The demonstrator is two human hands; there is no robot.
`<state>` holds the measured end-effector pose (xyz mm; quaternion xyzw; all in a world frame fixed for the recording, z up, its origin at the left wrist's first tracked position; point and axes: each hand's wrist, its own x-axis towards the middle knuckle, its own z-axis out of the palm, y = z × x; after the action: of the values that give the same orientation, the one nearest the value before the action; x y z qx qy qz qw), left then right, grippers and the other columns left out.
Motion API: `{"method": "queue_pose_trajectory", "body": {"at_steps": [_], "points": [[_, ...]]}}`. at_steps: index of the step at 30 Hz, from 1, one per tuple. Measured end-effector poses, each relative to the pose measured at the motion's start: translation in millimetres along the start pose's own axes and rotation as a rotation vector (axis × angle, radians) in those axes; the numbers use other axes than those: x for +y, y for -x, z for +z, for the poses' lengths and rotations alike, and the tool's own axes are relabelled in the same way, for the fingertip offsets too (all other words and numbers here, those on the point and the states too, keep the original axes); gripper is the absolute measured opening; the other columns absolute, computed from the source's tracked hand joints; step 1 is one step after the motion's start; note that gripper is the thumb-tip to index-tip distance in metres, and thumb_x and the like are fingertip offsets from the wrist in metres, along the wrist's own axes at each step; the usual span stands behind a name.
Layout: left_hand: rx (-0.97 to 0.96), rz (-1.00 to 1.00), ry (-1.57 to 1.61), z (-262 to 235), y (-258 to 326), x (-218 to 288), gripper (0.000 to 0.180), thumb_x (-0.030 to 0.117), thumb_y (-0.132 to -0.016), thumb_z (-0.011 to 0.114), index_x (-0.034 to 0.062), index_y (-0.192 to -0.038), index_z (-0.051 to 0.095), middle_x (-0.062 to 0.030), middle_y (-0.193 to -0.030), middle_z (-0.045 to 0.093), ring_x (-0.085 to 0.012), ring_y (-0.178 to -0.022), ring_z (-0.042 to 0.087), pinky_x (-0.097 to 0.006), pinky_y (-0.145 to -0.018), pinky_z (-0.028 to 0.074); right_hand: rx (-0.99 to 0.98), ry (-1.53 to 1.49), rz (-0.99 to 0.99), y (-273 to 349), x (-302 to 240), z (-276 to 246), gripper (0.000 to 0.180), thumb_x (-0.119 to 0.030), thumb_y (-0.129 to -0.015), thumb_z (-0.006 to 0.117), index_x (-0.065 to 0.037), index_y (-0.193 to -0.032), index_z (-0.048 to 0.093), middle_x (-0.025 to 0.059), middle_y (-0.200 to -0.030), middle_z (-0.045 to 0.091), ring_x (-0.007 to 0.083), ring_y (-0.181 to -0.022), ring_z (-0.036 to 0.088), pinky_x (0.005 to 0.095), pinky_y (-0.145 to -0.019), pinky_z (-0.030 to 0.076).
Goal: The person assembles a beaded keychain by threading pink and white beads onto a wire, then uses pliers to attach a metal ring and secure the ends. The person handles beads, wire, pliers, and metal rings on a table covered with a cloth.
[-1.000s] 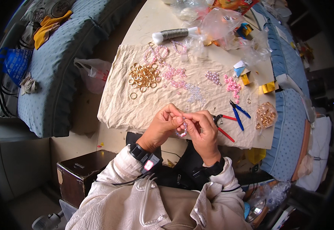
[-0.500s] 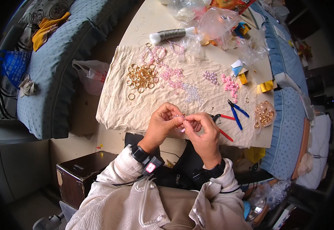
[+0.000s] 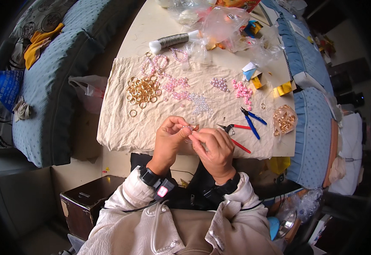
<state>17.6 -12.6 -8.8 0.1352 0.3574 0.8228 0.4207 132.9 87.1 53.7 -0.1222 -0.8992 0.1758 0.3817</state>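
Over the front edge of the cloth, my left hand (image 3: 171, 138) pinches a small strand of pale pink beads (image 3: 188, 128) between thumb and fingers. My right hand (image 3: 215, 148) meets it, its thumb and fingertips closed at the same strand. The fingers cover most of the strand, so the thread or wire in it cannot be made out. Just beyond my right hand lie red-handled pliers (image 3: 241, 145), partly hidden by it. Blue-handled cutters (image 3: 254, 122) rest beside them.
The cream cloth (image 3: 117, 123) bears gold rings (image 3: 143, 90), pink beads (image 3: 242, 91), clear beads (image 3: 201, 103), lilac beads (image 3: 220, 84) and finished-looking bead loops (image 3: 179, 54). A bag of gold clasps (image 3: 285, 120) sits at the right. Behind lie a grey thread spool (image 3: 172, 41) and plastic bags (image 3: 226, 25).
The whole scene has shifted left in the view. Both hands keep their pinch on the bead strand, with only slight finger movement.
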Motion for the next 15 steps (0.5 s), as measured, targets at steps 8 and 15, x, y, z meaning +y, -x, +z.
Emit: {"method": "queue_pose_trajectory", "body": {"at_steps": [8, 15], "points": [[-0.046, -0.131, 0.107, -2, 2, 2, 0.017, 0.009, -0.1, 0.071, 0.0045, -0.108, 0.057, -0.0168, -0.11, 0.076, -0.0162, -0.092, 0.073, -0.028, -0.077, 0.058, -0.053, -0.003, -0.004, 10, 4, 0, 0.02, -0.008, -0.083, 0.081, -0.011, -0.101, 0.073, 0.0029, -0.095, 0.067, 0.0238, -0.083, 0.068, 0.0377, -0.073, 0.054], [0.065, -0.161, 0.013, -7, 5, 2, 0.017, 0.015, -0.101, 0.072, 0.0048, -0.11, 0.062, -0.0083, -0.099, 0.073, -0.0125, -0.08, 0.069, -0.024, -0.067, 0.054, -0.152, 0.371, 0.432, 26, 77, -65, 0.05, -0.022, -0.087, 0.081, -0.002, -0.128, 0.06, 0.0181, -0.128, 0.06, 0.0384, -0.123, 0.055, 0.0487, -0.105, 0.044]]}}
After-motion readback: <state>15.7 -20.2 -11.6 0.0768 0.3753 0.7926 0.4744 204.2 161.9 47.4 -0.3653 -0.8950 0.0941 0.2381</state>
